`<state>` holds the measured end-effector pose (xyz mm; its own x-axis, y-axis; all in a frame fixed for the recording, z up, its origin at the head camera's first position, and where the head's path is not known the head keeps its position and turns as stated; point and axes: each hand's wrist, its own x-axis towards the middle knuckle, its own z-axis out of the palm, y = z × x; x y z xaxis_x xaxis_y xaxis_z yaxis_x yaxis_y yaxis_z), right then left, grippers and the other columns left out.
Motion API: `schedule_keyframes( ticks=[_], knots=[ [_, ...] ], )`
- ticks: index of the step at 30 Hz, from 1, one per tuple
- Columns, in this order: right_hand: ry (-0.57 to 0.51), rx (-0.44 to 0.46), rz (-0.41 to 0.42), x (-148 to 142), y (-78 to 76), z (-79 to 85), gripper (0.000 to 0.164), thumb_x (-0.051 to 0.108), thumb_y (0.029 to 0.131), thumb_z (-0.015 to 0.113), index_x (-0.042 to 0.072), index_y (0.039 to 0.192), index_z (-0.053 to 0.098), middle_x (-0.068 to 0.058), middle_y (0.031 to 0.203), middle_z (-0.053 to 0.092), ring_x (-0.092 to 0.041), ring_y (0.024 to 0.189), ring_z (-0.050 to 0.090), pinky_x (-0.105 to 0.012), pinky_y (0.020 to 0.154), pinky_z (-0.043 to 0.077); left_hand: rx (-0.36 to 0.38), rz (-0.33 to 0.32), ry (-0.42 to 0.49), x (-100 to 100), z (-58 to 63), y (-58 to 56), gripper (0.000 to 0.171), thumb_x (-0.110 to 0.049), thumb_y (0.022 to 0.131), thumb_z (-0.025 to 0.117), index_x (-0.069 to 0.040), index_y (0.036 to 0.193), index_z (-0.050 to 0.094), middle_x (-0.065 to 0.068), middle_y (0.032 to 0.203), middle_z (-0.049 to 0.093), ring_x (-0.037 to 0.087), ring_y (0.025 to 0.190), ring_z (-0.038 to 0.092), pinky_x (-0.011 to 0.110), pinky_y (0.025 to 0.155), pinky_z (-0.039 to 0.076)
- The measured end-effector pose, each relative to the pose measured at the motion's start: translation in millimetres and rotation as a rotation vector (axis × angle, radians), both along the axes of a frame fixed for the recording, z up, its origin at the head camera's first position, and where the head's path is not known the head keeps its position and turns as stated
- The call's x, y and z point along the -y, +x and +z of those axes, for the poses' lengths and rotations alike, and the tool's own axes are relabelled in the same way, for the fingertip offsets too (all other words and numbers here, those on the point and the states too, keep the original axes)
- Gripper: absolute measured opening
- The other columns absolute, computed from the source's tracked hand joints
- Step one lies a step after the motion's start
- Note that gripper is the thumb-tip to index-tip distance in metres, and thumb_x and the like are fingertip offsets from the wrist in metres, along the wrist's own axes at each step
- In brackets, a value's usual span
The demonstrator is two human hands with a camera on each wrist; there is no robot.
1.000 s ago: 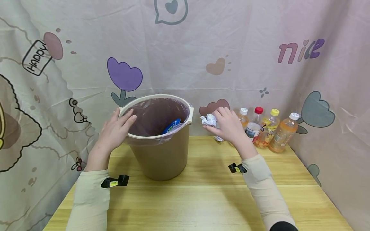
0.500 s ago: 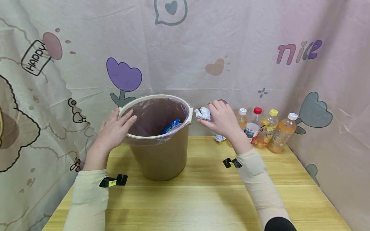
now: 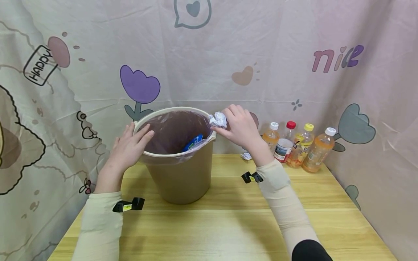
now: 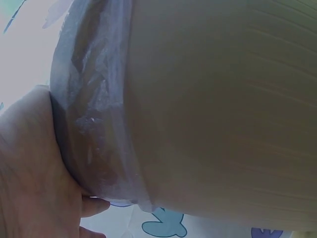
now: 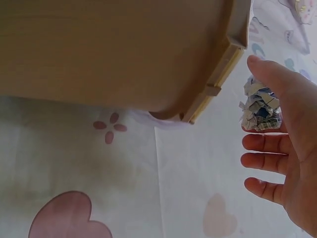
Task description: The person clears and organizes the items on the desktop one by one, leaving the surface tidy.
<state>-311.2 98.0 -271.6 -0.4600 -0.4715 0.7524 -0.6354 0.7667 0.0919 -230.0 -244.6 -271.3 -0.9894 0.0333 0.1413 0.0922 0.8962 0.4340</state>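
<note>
A brown trash can (image 3: 183,181) with a cream rim and a clear plastic liner stands on the wooden table. My left hand (image 3: 128,150) rests on the can's left rim, fingers fairly straight; in the left wrist view the palm lies against the liner-covered edge. My right hand (image 3: 241,127) pinches a crumpled paper ball (image 3: 218,120) between thumb and fingers, right at the can's right rim. The right wrist view shows the paper ball (image 5: 261,105) beside the rim, the lower fingers stretched out. Inside the can lies a blue wrapper (image 3: 193,143).
A second crumpled paper (image 3: 246,156) lies on the table (image 3: 202,232) beneath my right hand, partly hidden. Several bottles stand at the back right, among them one with a red cap (image 3: 285,145) and one with a yellow cap (image 3: 302,145). A printed curtain (image 3: 209,65) hangs behind.
My right hand has moved left with the paper ball, from beside the bottles to the can's right rim. The left hand stays on the left rim.
</note>
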Motion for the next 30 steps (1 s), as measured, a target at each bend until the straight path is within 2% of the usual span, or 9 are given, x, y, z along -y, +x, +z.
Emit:
schedule_keyframes(
  ticks=[11, 21, 30],
  knots=[
    [0.066, 0.014, -0.026, 24.9, -10.7, 15.1, 0.058, 0.060, 0.082, 0.067, 0.007, 0.104, 0.061, -0.008, 0.098, 0.059, -0.028, 0.090, 0.055, -0.039, 0.069, 0.046, -0.013, -0.003, 0.015, 0.5, -1.2, 0.9, 0.075, -0.067, 0.098, 0.017, -0.019, 0.156, 0.021, 0.024, 0.162, -0.007, 0.046, 0.149, -0.009, 0.075, 0.110, -0.003],
    [0.145, 0.128, -0.043, 50.6, -22.6, 20.2, 0.061, 0.062, 0.084, 0.064, 0.007, 0.112, 0.060, -0.008, 0.105, 0.058, -0.027, 0.096, 0.055, -0.040, 0.075, 0.048, -0.005, -0.003, 0.021, 0.6, -1.6, 0.5, 0.075, -0.067, 0.098, 0.017, -0.020, 0.157, 0.020, 0.024, 0.162, -0.008, 0.046, 0.149, -0.010, 0.075, 0.111, -0.003],
    [0.169, 0.197, -0.015, 69.9, -28.9, 23.5, 0.062, 0.063, 0.085, 0.062, 0.012, 0.118, 0.058, -0.005, 0.111, 0.058, -0.026, 0.106, 0.056, -0.042, 0.085, 0.048, -0.009, -0.004, 0.033, 0.6, -2.1, -0.1, 0.075, -0.067, 0.098, 0.017, -0.019, 0.157, 0.020, 0.023, 0.162, -0.008, 0.045, 0.149, -0.010, 0.075, 0.111, -0.004]
  ],
)
